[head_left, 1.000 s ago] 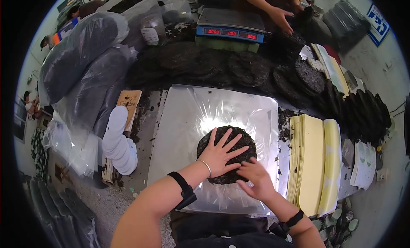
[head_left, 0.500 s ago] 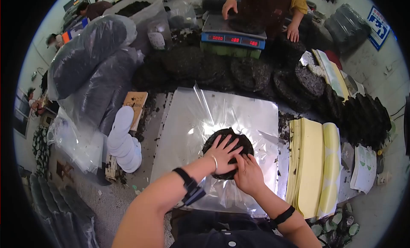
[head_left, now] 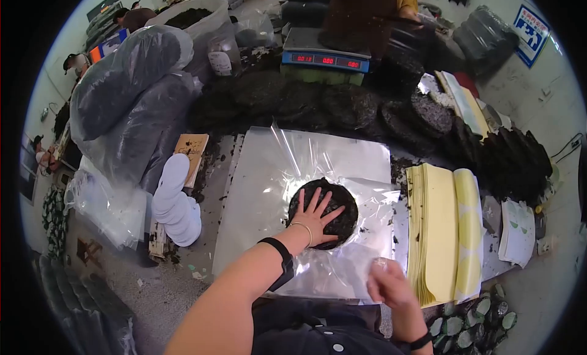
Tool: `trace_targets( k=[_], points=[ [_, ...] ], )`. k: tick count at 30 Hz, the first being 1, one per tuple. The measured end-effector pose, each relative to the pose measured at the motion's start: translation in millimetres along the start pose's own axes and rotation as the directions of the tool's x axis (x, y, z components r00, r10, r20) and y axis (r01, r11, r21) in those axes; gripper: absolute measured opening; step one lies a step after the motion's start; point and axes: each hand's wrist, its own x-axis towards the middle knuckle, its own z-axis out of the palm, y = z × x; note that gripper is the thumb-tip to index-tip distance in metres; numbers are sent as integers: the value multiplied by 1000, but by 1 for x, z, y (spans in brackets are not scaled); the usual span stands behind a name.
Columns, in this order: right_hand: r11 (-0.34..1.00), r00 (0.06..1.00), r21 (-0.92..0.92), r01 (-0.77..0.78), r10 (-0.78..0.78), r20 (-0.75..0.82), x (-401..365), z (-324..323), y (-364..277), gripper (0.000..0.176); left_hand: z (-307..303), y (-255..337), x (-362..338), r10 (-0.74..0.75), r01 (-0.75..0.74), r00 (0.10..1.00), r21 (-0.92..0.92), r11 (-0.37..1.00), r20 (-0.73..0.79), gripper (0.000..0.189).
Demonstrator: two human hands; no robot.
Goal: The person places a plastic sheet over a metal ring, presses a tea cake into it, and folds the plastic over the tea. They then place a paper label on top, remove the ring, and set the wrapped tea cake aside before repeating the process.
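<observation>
My left hand (head_left: 317, 219) lies flat with its fingers spread on a round black cake (head_left: 342, 203) that looks like dried seaweed. Beneath the cake is a sheet of clear plastic film (head_left: 293, 153), wrinkled and shiny, on a pale metal board (head_left: 244, 184). Off the cake, to its lower right, my right hand (head_left: 391, 284) is curled and slightly blurred. A fold of the film seems pinched in its fingertips.
Stacked yellow paper sheets (head_left: 437, 232) lie to the right. White round discs (head_left: 174, 199) and a wooden block (head_left: 192, 150) stand left, beside large filled plastic bags (head_left: 128, 86). More black cakes (head_left: 348, 104) line the back, before a blue scale (head_left: 324, 58) and a person (head_left: 361, 18).
My right hand has left the cake and moved down to the right. My left hand stays on the cake. The person behind the scale has lifted a dark flat thing off it.
</observation>
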Motion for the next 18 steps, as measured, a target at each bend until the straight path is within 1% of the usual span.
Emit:
trace_targets(
  k=[1,2,3,4,5,6,7,8,9,10,11,12,13,14,15,16,17,18],
  points=[
    [928,919,309,209,-294,264,-16,17,-1,41,3,-3,-1,11,-12,998,-22,1000,-61,91],
    [730,694,621,285,-604,391,-30,29,9,42,6,-4,-1,29,-34,992,-42,999,-121,89],
    [937,805,327,127,-290,518,-42,9,20,42,0,-6,-5,31,-59,980,-136,989,-198,78],
    [979,973,-178,-98,132,189,-33,-21,62,48,-8,-8,-11,18,-86,959,-230,969,-281,69],
    [870,1000,-494,-9,-1,-20,-23,-34,93,52,-12,-8,-21,-71,-153,902,-468,870,-426,38],
    [669,963,-743,0,-200,-180,-8,-37,118,60,-40,19,-61,-362,-299,788,-824,482,-498,27],
    [350,890,-928,131,-454,-45,11,-42,121,71,-51,24,-70,-354,-358,719,-755,549,-598,20],
    [-35,766,-983,183,-621,165,38,-51,121,90,-32,52,-146,-143,-478,758,-691,541,-636,18],
    [-8,695,-979,206,-703,152,70,-64,128,104,-18,76,-177,109,-585,804,-746,319,-584,21],
    [14,616,-972,233,-776,137,96,-69,128,120,10,97,-190,310,-435,862,-899,47,-401,26],
    [364,585,-792,490,-811,-10,114,-48,107,126,54,111,-189,159,-542,840,-803,247,-519,36],
    [498,584,-625,601,-807,-82,124,-29,85,129,107,98,-182,31,-399,878,-695,598,-477,61],
    [584,580,-421,694,-800,-154,135,-10,63,132,115,83,-179,-241,-196,838,-681,706,-490,73],
    [676,653,-316,666,-733,-192,137,2,47,128,119,72,-176,-484,29,715,-670,741,-505,85],
    [564,621,-596,572,-772,-134,146,-3,44,118,118,61,-165,-544,116,619,-619,777,-566,92],
    [388,585,-816,429,-807,-76,154,-8,40,109,110,51,-152,-592,212,513,-576,789,-622,98],
    [268,657,-928,258,-753,-35,159,-2,35,97,93,41,-137,-545,52,433,-584,810,-718,99],
    [115,723,-989,88,-691,-16,165,4,32,85,73,31,-118,-497,-110,333,-556,824,-801,100]
  ],
)
